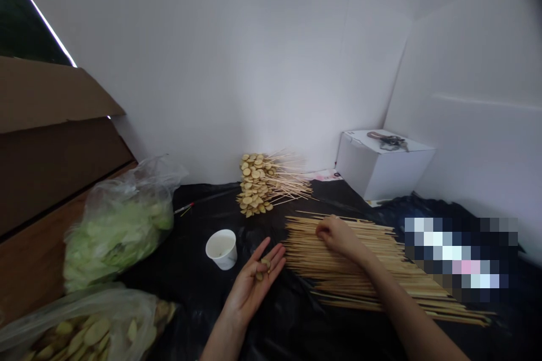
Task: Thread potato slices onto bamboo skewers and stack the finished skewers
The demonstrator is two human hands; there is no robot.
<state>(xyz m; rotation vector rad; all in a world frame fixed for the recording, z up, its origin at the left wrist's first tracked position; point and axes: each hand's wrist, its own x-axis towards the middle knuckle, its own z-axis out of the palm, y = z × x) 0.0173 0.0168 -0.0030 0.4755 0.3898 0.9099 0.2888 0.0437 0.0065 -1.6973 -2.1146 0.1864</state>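
Bagged slices (pixel 96 331) lie toward the worktop's (pixel 186 285) near-left corner. Our left hand (pixel 253 282), grip wide, faces up, presumably to cradle small pieces (pixel 266 263); our right hand (pixel 339 236) curls over sticks (pixel 334 272) toward the right edge, how closed, we cannot tell.

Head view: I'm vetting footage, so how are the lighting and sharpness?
Head view: light is dim, white wall greyish; head view: a bright sliver glows above the cardboard; head view: far skewers look soft; head view: blocky pixels mask a patch at right.
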